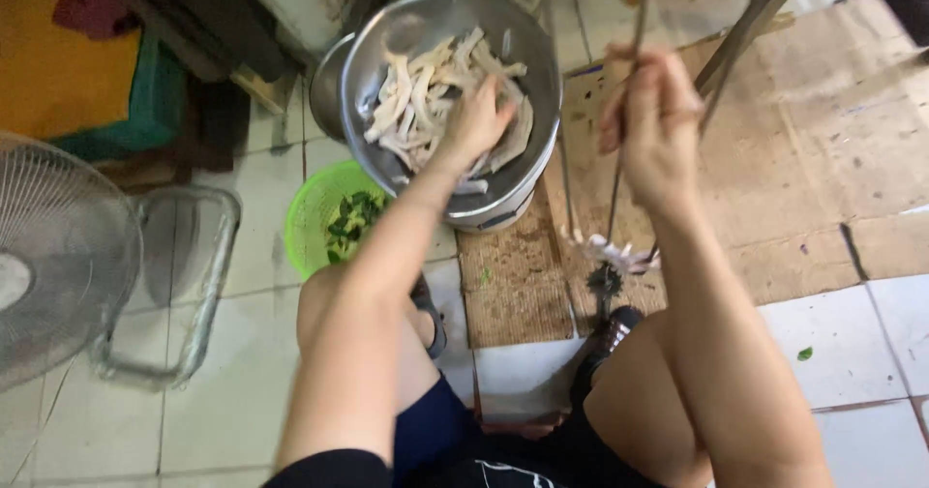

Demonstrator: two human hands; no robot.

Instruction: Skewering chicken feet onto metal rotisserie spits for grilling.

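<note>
Pale, cream-coloured strips (426, 101) fill a shiny metal bowl (542, 72) that sits tilted on the floor ahead of the person's knees. The strips are long, limp and irregular, heaped loosely toward the bowl's near side, with bare metal showing along the far wall. The left hand (476, 120) reaches into the heap, fingers curled down among the strips; whether it actually grips one cannot be told. The right hand (653, 125) is clenched around a thin metal rod (634, 24) that runs up out of view and down to a dark toothed piece (605, 280) near the floor, where a few pale scraps (610, 251) cling.

A second metal rim (327, 87) peeks out behind the bowl on its left. Just beside the bowl, lower left, stands a green basket (305, 222) holding dark green leaves (350, 222). Flattened cardboard (823, 140) covers the floor to the right, its edges meeting white tiles (852, 353), with open room there. To the left a fan (58, 256) with its wire guard and tubular base crowds the tiled strip, leaving a narrow gap between it and the left knee.
</note>
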